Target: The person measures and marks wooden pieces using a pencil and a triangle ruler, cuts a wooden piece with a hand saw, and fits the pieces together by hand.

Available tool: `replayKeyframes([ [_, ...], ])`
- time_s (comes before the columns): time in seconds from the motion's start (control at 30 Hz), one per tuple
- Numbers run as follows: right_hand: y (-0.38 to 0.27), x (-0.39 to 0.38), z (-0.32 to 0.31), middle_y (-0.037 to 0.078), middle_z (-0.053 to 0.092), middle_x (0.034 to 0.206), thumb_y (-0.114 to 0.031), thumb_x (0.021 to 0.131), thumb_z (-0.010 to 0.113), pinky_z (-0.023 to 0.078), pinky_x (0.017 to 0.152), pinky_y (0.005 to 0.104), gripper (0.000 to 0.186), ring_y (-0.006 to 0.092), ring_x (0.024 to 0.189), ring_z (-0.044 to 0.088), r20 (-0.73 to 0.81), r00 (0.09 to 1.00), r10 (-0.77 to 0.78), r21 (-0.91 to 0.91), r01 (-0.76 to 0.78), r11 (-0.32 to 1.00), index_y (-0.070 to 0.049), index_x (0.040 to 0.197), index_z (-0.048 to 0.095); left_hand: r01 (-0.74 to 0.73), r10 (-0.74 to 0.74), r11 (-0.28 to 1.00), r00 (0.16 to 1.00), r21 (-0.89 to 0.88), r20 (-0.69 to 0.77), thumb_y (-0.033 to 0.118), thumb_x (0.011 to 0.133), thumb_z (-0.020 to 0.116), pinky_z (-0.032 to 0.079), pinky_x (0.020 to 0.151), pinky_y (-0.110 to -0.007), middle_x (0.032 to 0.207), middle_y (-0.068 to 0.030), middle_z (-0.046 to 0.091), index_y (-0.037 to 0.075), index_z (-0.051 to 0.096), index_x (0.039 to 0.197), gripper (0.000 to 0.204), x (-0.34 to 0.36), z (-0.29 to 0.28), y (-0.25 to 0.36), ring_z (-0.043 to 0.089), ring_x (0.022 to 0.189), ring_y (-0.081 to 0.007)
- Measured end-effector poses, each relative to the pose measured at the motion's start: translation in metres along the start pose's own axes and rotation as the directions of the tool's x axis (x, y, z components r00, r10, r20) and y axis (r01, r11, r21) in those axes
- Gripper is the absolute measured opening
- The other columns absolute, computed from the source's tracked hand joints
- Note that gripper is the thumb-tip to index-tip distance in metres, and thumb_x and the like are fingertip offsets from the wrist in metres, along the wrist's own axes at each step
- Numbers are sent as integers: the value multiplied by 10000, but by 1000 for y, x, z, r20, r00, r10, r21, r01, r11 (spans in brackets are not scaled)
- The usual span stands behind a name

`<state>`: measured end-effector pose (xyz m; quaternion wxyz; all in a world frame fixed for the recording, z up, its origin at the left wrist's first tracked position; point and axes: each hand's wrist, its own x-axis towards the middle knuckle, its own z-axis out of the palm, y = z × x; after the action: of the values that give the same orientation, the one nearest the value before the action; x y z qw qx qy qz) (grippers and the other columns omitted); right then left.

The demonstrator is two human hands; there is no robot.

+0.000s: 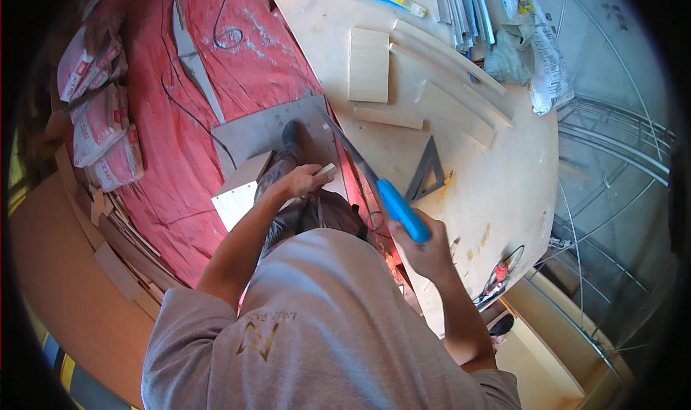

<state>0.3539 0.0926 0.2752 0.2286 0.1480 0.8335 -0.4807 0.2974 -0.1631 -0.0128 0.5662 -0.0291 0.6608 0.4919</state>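
The right hand (426, 252) has its fingers wrapped tight round the blue handle of a saw (391, 197). The saw is long and thin. From the right fingers it points away from the body and over to the left, so the blade (354, 152) slants past the left hand (304, 181) on that hand's right side.

The left fingers are closed on a small pale piece (327, 170), which looks like wood. It sticks out on the right of those fingers, tipped a little away from the body, so its free end faces the middle of the blade. A gap shows between them — they do not look like they touch, but I cannot tell how their heights match.

So the piece is in the left fingers, and from the right fingers it lies ahead and to the left. The two long lines run across each other, not side by side.

A dark triangle (423, 171) and a yellow pencil (446, 185) lie on the tabletop (504, 194), just past the right fingers. A boxy block (234, 205) sits to the left of the left fingers — near, but apart.
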Motion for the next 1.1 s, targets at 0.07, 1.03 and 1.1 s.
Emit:
replayKeyframes([
  [0.07, -9, -17, -22, -57, 571, 677, -196, 992, 776, 410, 551, 245, 197, 14, 641, 518, 9, 985, 175, 171, -173, 970, -7, 1035, 739, -95, 102, 976, 994, -195, 28, 440, 1029, 677, 475, 562, -331, 810, -47, 599, 12, 664, 1102, 434, -28, -12, 20, 590, 657, -163],
  [1.03, 265, -112, -66, 3, 578, 681, -350, 1080, 635, 395, 438, 249, 337, 87, 474, 502, -737, 599, 313, 544, 251, 800, -43, 941, 645, -329, 434, 758, 899, -563, 60, 407, 880, 636, 494, 815, -379, 851, -65, 590, 76, 623, 933, 335, -85, 76, 163, 575, 821, -202],
  [1.1, 288, -95, -54, -14, 569, 679, -337, 1072, 659, 382, 446, 241, 330, 66, 492, 501, -730, 610, 309, 467, 114, 877, -43, 924, 648, -291, 409, 769, 908, -569, 88, 429, 875, 654, 494, 836, -395, 867, -77, 594, 80, 626, 956, 358, -88, 81, 156, 587, 851, -220],
])
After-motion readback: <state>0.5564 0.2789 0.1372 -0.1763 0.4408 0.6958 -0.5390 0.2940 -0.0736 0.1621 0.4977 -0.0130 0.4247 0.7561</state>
